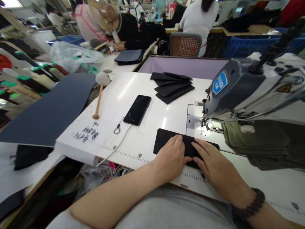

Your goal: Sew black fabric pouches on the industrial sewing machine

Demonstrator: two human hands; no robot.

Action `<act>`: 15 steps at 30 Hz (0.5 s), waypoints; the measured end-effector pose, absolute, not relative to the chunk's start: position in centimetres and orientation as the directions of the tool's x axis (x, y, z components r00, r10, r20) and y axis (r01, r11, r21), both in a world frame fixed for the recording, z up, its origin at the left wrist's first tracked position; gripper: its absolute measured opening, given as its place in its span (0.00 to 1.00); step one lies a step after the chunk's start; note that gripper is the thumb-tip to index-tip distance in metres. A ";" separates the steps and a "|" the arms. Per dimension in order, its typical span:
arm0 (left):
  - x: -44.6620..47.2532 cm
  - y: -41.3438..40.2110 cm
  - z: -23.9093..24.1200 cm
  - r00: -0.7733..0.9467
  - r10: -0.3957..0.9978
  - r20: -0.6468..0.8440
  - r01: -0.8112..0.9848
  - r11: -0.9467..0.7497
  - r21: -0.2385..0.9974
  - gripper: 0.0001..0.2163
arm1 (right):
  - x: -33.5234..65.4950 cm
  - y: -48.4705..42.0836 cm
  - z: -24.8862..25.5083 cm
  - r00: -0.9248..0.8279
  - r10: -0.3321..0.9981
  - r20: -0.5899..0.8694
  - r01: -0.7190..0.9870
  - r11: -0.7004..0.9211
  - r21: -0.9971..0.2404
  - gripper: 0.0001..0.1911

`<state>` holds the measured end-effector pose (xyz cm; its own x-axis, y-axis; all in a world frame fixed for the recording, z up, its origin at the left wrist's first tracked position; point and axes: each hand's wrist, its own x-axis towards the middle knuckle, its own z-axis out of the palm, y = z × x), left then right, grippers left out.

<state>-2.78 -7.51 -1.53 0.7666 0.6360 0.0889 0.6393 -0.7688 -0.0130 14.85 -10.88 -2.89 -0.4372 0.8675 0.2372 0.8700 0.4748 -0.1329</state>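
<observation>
Both hands lie flat on one black cloth (164,140), a long, matte rectangle of soft fabric at the near edge of the white, glossy surface (124,92). The left hand (172,156) is spread open with its palm down on the middle of the cloth, gripping nothing. The right hand (212,162) is just beside it, also open and flat, with its fingers pointing along the cloth's right half. A dark beaded bracelet (252,203) circles the right wrist.

The cloth's right end reaches toward the needle of the one grey sewing machine (233,86) on the right side of the surface. Under the machine's arm is a thick stack of olive pieces (259,143), too many to count.

Toward the far edge is a fanned pile of at least four black pieces (172,86). One black phone (137,109), smooth and rectangular, lies mid-surface, with a small metal ring (117,129) on a pale cord near it. One wooden mallet (98,98) with a round pale head lies at the left edge, above some dark handwriting (85,133)
</observation>
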 end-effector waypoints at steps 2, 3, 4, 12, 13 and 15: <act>-3.0 -7.7 -1.8 0.757 0.643 0.116 0.647 -0.762 -0.001 0.23 | 14.9 -11.1 -3.3 -0.447 0.866 0.226 0.869 0.480 -0.119 0.23; -3.1 -7.7 -1.9 0.745 0.655 0.126 0.659 -0.752 0.013 0.23 | 14.9 -11.2 -3.5 -0.451 0.862 0.230 0.868 0.484 -0.110 0.23; -3.1 -7.7 -2.0 0.730 0.671 0.131 0.673 -0.739 0.028 0.24 | 14.9 -11.3 -3.7 -0.453 0.860 0.236 0.868 0.486 -0.101 0.24; -3.9 -7.3 -2.9 0.648 0.759 0.055 0.755 -0.651 0.084 0.31 | 14.5 -11.7 -4.2 -0.423 0.889 0.174 0.901 0.433 -0.027 0.24; -4.4 -7.1 -3.0 0.632 0.774 0.049 0.770 -0.634 0.074 0.32 | 14.4 -11.7 -4.1 -0.420 0.892 0.167 0.903 0.430 -0.026 0.24; -5.9 -6.7 -3.3 0.596 0.802 0.043 0.801 -0.597 0.044 0.34 | 14.4 -11.7 -3.9 -0.416 0.896 0.156 0.905 0.425 -0.029 0.24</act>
<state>-5.93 -6.67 -3.28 0.5960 0.8018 0.0434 0.8007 -0.5975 0.0444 14.42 -11.72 -3.92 -0.4158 0.8960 0.1558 0.9048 0.4249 -0.0286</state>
